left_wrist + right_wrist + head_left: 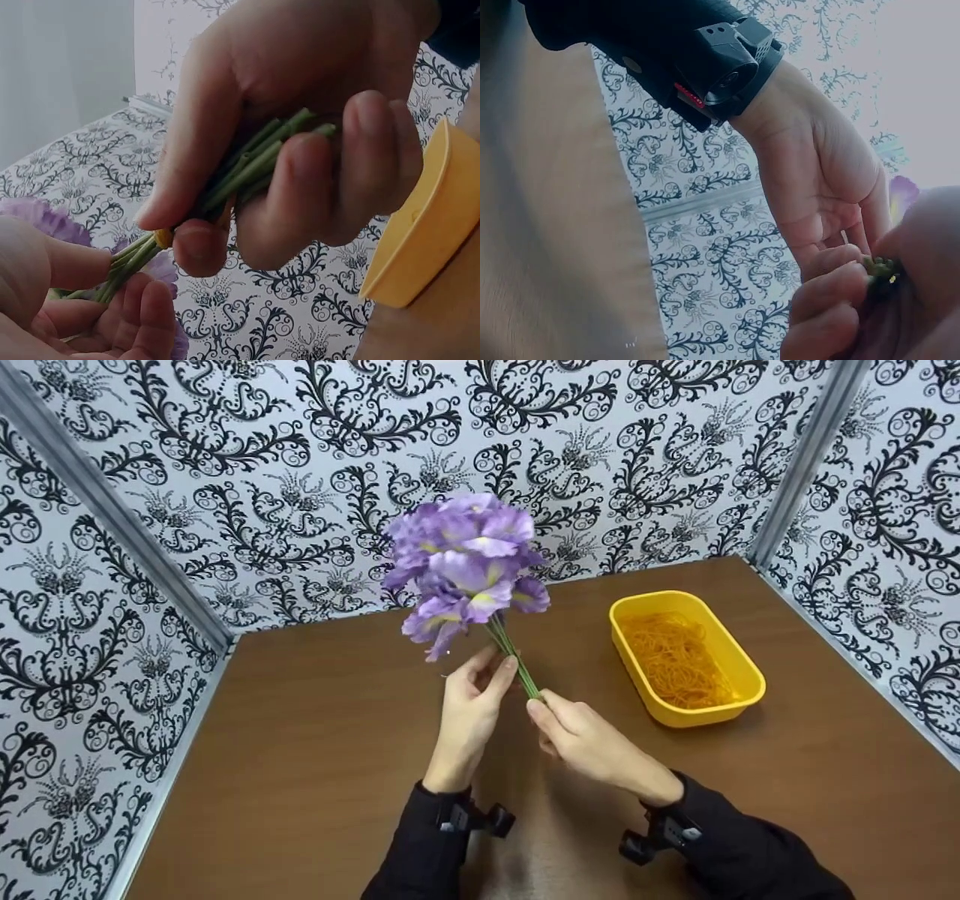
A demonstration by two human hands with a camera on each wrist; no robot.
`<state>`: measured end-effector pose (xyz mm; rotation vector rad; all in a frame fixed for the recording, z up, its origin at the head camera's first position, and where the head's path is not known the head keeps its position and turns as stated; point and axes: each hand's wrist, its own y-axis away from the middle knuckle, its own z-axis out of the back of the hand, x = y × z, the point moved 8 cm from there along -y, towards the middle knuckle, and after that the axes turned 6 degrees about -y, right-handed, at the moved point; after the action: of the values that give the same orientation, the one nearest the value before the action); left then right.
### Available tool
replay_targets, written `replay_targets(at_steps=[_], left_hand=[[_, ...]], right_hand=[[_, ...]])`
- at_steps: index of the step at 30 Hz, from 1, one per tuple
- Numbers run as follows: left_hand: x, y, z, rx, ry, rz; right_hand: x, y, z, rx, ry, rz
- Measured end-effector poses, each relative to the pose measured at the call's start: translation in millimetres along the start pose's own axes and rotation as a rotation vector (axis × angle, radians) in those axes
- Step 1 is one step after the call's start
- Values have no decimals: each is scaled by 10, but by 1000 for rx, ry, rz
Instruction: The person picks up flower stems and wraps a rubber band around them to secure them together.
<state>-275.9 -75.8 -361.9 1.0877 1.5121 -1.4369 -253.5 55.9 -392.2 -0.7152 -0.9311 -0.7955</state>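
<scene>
A bunch of purple flowers (472, 562) with yellow centres is held up over the table, blooms tilted away and to the left. My left hand (476, 697) holds the green stems (504, 636) just below the blooms, between thumb and fingers. Lower down, my right hand (589, 735) grips the stem ends. In the left wrist view, the cut ends stick out between the fingers of the right hand (292, 172). A yellow-orange rubber band (163, 238) circles the stems by its thumb tip. In the right wrist view, fingers mostly cover the stem ends (881, 268).
A yellow plastic tub (750, 694) stands on the brown table (315, 750) to the right of the hands. Many thin orange rubber bands (675, 660) lie in it. Patterned black-and-white panels (315, 495) enclose the table at the back and sides.
</scene>
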Motion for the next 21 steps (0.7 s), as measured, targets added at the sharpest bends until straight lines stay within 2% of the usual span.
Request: replay_targets(at_steps=[5, 9, 21], left_hand=[[9, -13, 7, -14, -55, -23], [26, -14, 1, -6, -67, -15], [72, -34, 6, -8, -115, -9]], right_hand=[[-38, -1, -33, 18, 83, -23], [-54, 0, -56, 33, 151, -28], [-21, -10, -60, 23, 249, 43]])
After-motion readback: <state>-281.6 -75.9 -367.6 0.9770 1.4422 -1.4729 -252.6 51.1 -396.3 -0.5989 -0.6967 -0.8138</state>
